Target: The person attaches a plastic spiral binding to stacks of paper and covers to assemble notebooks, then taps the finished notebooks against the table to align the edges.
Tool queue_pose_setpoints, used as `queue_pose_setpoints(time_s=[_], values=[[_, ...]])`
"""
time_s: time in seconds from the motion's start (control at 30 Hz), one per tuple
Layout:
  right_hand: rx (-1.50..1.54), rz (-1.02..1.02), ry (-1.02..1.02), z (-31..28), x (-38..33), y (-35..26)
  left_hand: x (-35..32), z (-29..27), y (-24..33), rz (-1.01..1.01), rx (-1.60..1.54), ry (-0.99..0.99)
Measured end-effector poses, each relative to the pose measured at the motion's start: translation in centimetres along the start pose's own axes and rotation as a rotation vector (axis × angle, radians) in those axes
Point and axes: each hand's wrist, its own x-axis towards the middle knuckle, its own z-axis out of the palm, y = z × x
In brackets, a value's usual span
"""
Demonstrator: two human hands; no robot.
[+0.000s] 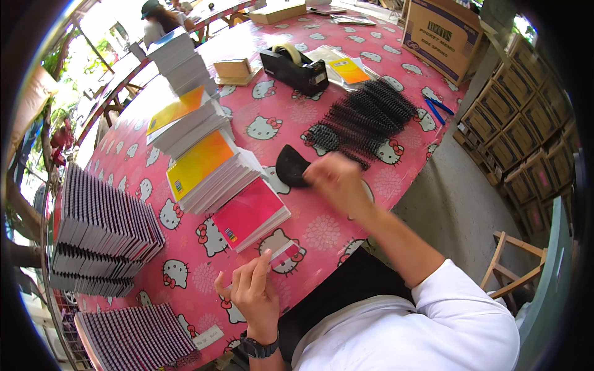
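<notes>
I'd call this reaching: right hand (339,185) at the black dish (291,166), left hand (252,292) lower; I can't tell either grip; next needs precision.

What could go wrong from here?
The small black rounded dish sits right by the blurred right hand, so a careless nudge might knock it. The long black spiral coils lie heaped together and could tangle. The slim blue pen-like sticks lie near the edge of the pink patterned table and might roll off.
</notes>
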Motion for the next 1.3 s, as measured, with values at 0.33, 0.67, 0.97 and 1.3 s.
queue_pose_setpoints(time_s=[0.33, 0.67, 0.97, 1.3], values=[[-0.635, 0.047, -0.144, -3.1, 3.7, 6.4, 1.1, 0.9, 0.8, 0.008, -0.160, 0.054], [-0.024, 0.118, -0.186, -5.1, 2.2, -3.1, 1.1, 0.7, 0.8, 0.053, -0.244, 0.049], [0.193, 0.110, -0.596, -4.2, -2.8, -5.7, 1.4, 1.0, 1.2, 0.070, -0.220, 0.082], [0.226, 0.097, -0.561, -4.3, -3.2, -6.0, 1.0, 1.4, 0.8, 0.054, -0.210, 0.070]])
